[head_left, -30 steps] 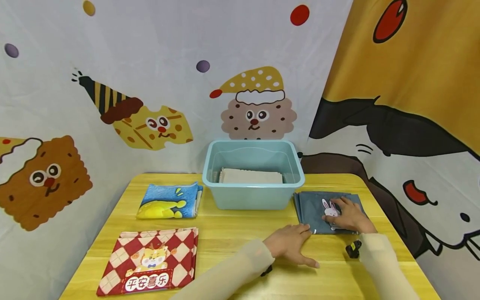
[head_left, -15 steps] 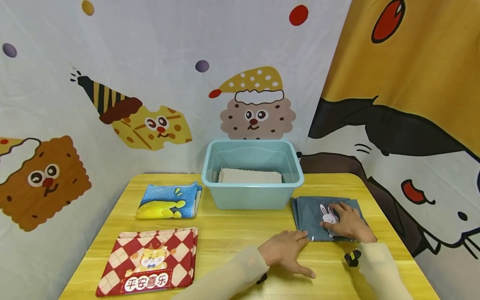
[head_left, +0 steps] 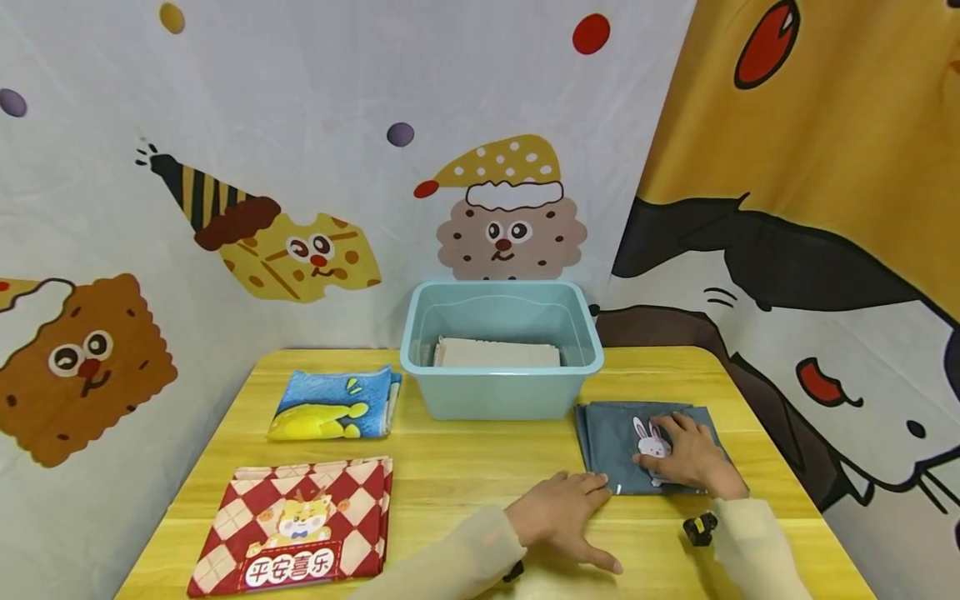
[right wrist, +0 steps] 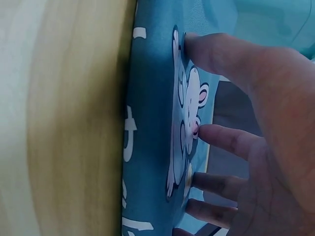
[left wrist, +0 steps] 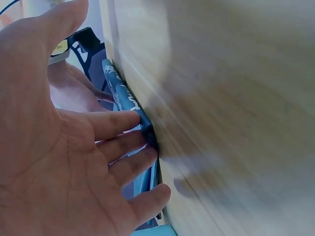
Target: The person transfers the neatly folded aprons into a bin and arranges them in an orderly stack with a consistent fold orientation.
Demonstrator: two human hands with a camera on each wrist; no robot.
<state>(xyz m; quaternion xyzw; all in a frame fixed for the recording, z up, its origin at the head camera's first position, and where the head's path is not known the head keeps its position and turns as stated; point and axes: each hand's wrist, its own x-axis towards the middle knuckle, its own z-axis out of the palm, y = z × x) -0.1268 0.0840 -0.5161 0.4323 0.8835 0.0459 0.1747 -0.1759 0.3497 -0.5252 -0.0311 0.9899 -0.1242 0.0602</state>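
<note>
A folded dark grey-blue cloth (head_left: 609, 443) with a white rabbit print lies flat on the table to the right of the bin. On top of it rests my right hand (head_left: 692, 455), its thumb and fingers spread over the rabbit. In the right wrist view, those fingertips touch the printed face of the cloth (right wrist: 152, 98). My left hand (head_left: 558, 515) lies low over the table, thumb apart, fingertips at the cloth's near left corner. The left wrist view shows its straight fingers right at the edge of the cloth (left wrist: 118, 88).
A light blue bin (head_left: 501, 396) with folded beige cloth (head_left: 495, 353) inside stands at the back middle. At left lie a folded blue-and-yellow cloth (head_left: 333, 404) and a folded red checked cloth (head_left: 292, 525). A printed curtain (head_left: 315, 100) hangs behind the table (head_left: 450, 475).
The grey-blue cloth has slid toward me across the table under my right hand. My left hand has drawn back toward me too, staying by its near left corner.
</note>
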